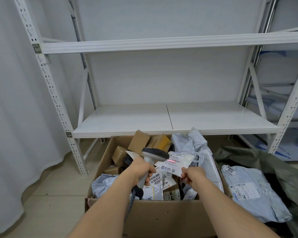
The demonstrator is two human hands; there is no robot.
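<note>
Gripping the scanner [150, 157], the left hand [141, 169] aims its red line at the small parcel [175, 162]; the right hand [193, 176] fingers pinch that parcel's corner above the cardboard box [162, 215]; a wobble or glare could spoil the read.

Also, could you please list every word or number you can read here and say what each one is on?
"103": upper tag on the rack post.
"104": lower tag, same post.
"1014": grey mailer right of the cardboard box.
"71 6 4614": upside-down label inside that box.
Too blurred: fine print on the parcel that the right hand pinches, where the scanner's red line falls.
</note>
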